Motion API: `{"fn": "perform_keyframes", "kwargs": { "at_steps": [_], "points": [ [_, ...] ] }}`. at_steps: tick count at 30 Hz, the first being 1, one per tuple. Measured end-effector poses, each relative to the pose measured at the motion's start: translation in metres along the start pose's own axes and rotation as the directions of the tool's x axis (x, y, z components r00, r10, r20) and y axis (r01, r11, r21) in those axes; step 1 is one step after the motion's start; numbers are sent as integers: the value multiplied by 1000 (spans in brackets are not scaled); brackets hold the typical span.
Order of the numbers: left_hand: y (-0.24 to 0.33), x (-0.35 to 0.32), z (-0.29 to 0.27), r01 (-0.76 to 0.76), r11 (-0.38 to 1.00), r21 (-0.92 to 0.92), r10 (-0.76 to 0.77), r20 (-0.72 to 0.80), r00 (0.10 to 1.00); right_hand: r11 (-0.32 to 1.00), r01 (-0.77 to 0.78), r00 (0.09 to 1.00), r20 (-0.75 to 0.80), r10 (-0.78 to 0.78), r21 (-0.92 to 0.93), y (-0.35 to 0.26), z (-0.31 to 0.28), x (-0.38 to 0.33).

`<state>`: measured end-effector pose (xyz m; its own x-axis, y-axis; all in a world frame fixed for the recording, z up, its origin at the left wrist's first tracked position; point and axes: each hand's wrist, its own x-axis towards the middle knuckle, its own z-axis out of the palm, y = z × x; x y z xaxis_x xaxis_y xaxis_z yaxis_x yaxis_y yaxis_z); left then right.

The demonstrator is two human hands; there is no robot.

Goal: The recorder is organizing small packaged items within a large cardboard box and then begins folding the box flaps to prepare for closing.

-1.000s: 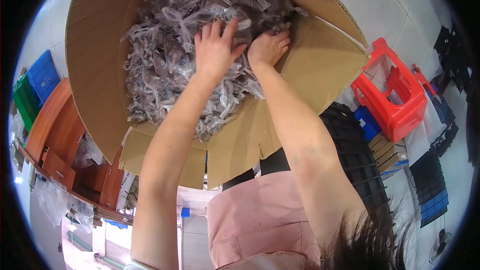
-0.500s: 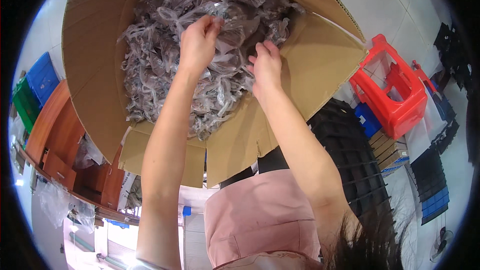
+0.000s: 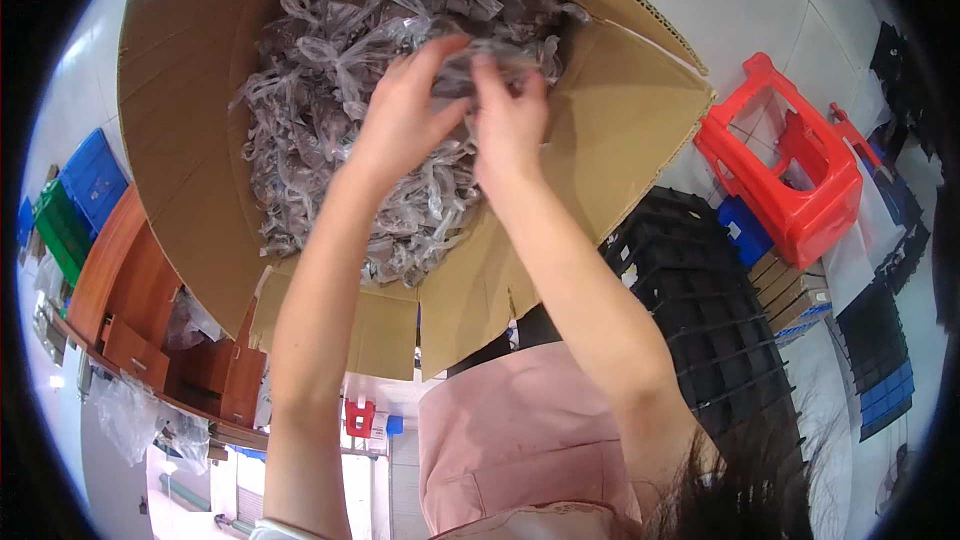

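Note:
A large open cardboard box [image 3: 185, 140] is heaped with knotted clear plastic bags [image 3: 330, 130] whose dark contents I cannot make out. Over the heap, my left hand [image 3: 400, 120] curls its thumb and index finger around one clear plastic bag [image 3: 495, 52], smeared by motion. Close beside it, my right hand [image 3: 512, 125] has its fingers bent onto the same bag from the near right side. The hands nearly touch, and part of the bag is hidden behind the fingers.
To the right a red plastic stool [image 3: 790, 170] lies tipped over, near a blue bin [image 3: 742, 230] and black stacked crates [image 3: 690, 300]. Wooden cabinets [image 3: 140, 290], a green crate [image 3: 62, 225] and a blue crate [image 3: 95, 180] stand at the left. Box flaps fold outward near me.
My right hand has moved left and my left hand has turned toward it, so both now meet at one bag. The view has shifted slightly.

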<state>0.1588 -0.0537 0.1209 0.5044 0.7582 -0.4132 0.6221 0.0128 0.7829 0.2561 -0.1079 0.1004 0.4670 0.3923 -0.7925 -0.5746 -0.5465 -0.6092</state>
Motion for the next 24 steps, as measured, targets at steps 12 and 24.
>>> {"fn": "perform_keyframes", "kwargs": {
  "at_steps": [12, 24],
  "points": [
    [-21, 34, 1, 590, 419, -690, -322, 495, 807, 997, 5, 999, 40, -2, -76, -32, -28, 12],
    [-38, -9, 28, 305, 792, -528, -501, -277, 820, 179, 629, 717, 475, -511, -757, -47, -12, -7]
  ]
}}
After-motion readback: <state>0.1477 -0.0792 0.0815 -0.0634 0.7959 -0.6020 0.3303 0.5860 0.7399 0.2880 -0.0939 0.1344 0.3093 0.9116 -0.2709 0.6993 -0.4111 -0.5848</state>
